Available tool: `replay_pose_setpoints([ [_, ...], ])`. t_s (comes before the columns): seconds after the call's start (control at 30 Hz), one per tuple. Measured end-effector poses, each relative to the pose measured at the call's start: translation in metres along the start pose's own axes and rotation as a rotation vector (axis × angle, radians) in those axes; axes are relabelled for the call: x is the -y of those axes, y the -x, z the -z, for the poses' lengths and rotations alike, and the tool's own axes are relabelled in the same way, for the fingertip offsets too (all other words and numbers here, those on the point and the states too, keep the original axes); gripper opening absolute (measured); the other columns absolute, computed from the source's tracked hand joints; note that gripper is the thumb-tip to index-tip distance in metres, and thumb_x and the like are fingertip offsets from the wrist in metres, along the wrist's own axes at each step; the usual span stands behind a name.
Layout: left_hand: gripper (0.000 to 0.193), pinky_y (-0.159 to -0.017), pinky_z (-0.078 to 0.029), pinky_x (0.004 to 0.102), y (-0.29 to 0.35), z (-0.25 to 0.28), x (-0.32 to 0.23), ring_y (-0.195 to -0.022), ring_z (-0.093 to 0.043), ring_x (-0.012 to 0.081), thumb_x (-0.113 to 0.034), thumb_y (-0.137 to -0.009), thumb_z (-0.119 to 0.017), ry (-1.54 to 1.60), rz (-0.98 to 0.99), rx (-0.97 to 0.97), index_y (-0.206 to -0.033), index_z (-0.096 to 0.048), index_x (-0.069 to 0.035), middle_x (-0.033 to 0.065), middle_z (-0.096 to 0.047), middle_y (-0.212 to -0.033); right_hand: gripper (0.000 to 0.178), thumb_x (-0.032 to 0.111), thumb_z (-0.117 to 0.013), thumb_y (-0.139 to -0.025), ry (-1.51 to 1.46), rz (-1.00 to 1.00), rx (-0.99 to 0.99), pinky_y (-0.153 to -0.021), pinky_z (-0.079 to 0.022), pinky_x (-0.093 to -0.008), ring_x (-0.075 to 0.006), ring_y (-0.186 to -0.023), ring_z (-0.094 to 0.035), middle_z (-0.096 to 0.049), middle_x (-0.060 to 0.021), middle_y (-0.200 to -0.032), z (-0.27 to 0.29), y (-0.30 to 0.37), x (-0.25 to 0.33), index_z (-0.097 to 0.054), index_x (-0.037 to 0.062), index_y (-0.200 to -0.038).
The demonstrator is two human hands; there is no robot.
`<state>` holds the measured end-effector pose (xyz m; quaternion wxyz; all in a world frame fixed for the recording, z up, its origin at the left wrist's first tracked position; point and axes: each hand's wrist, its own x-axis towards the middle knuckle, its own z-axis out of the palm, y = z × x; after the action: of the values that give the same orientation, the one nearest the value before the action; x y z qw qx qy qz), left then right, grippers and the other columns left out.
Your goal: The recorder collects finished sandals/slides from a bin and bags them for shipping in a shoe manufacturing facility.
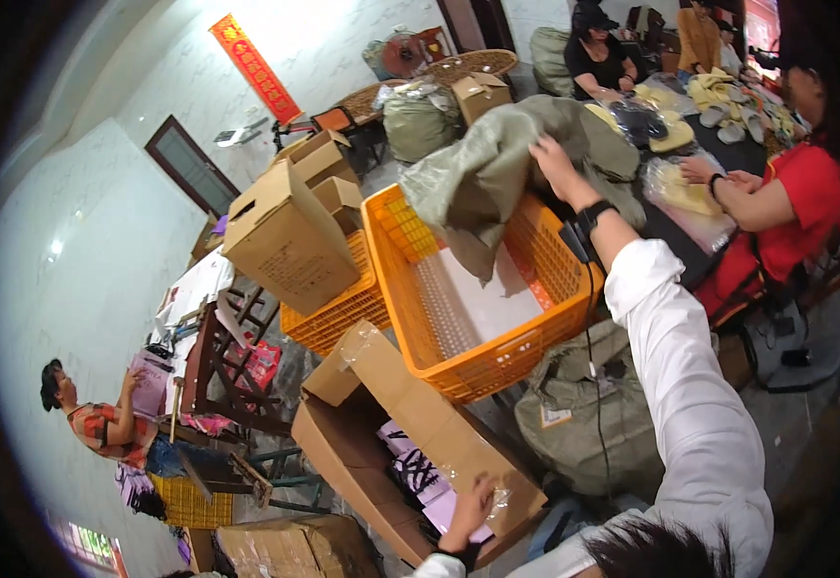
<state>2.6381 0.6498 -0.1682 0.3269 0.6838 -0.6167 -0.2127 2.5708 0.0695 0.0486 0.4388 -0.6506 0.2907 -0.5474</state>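
My right hand (559,168), with a dark band on its wrist, is closed on a grey-green woven sack (482,164). The sack drapes over the far rim of an orange plastic crate (482,376) and hangs partly into it. A white sheet (487,289) lies on the crate's bottom. Lower down, my left hand (470,512) is at the near end of an open cardboard box (343,458), by its taped flap (429,414). Its fingers look extended, with nothing visible in them. Inside that box are lilac packets (434,486) with black straps or cords.
A tall cardboard box (290,236) stands on another orange crate (338,313). A full woven sack (588,414) sits below the crate. At right, a person in red (776,202) handles bagged items at a dark table. Another person (116,424) holds lilac packets at far left.
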Motion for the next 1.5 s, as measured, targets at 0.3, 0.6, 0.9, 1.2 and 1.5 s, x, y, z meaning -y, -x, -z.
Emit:
replay_pose_setpoints([
  [0.3, 0.044, -0.095, -0.030, 0.0438, -0.196, 0.060, -0.057, -0.113, -0.040, 0.0369, -0.012, -0.077, -0.059, -0.038, -0.182, -0.350, -0.119, -0.046, -0.009, 0.0192, -0.045, -0.118, 0.044, 0.033, -0.060, -0.079, 0.693, 0.346, 0.276, -0.099, -0.027, -0.0321, -0.0260, -0.121, -0.034, -0.042, -0.0139, -0.126, 0.037, -0.003, 0.134, -0.055, 0.0036, -0.111],
  [0.6, 0.059, -0.097, -0.013, 0.0603, -0.255, 0.023, -0.026, -0.119, -0.033, 0.0373, -0.051, -0.082, -0.046, -0.798, -0.122, -0.295, -0.128, -0.039, -0.015, 0.0186, -0.043, -0.122, 0.112, 0.050, -0.073, -0.059, 1.026, -0.466, 0.365, -0.099, -0.013, -0.0619, -0.0396, -0.129, -0.014, -0.009, -0.0150, -0.144, 0.021, 0.088, 0.007, -0.007, 0.0088, -0.138],
  [0.9, 0.024, -0.090, -0.025, 0.0548, -0.269, 0.007, -0.015, -0.091, -0.050, 0.0262, -0.033, -0.090, -0.040, -0.637, 0.001, -0.149, -0.105, -0.054, -0.021, 0.0057, -0.056, -0.089, 0.060, 0.031, -0.057, -0.079, 1.249, -0.854, 0.122, -0.092, -0.025, -0.0607, -0.0416, -0.121, -0.032, -0.032, -0.0232, -0.133, -0.004, 0.098, -0.073, -0.035, 0.0073, -0.129],
  [1.2, 0.020, -0.092, -0.019, 0.0614, -0.271, 0.008, -0.022, -0.089, -0.050, 0.0250, -0.029, -0.090, -0.041, -0.560, 0.012, -0.169, -0.104, -0.054, -0.022, 0.0039, -0.052, -0.086, 0.036, 0.024, -0.042, -0.086, 0.222, -0.420, -0.289, -0.084, -0.038, -0.0407, -0.0284, -0.099, -0.050, -0.054, -0.0168, -0.110, -0.018, -0.051, -0.019, -0.053, -0.0003, -0.110],
  [1.5, 0.021, -0.092, -0.017, 0.0635, -0.269, 0.001, -0.019, -0.091, -0.050, 0.0251, -0.028, -0.090, -0.041, -0.589, -0.001, -0.169, -0.104, -0.054, -0.022, 0.0043, -0.053, -0.087, 0.030, 0.005, -0.039, -0.079, -0.345, 0.210, 0.136, -0.078, -0.039, -0.0282, -0.0146, -0.086, -0.048, -0.056, -0.0060, -0.094, -0.075, -0.079, 0.132, -0.054, -0.0024, -0.103],
])
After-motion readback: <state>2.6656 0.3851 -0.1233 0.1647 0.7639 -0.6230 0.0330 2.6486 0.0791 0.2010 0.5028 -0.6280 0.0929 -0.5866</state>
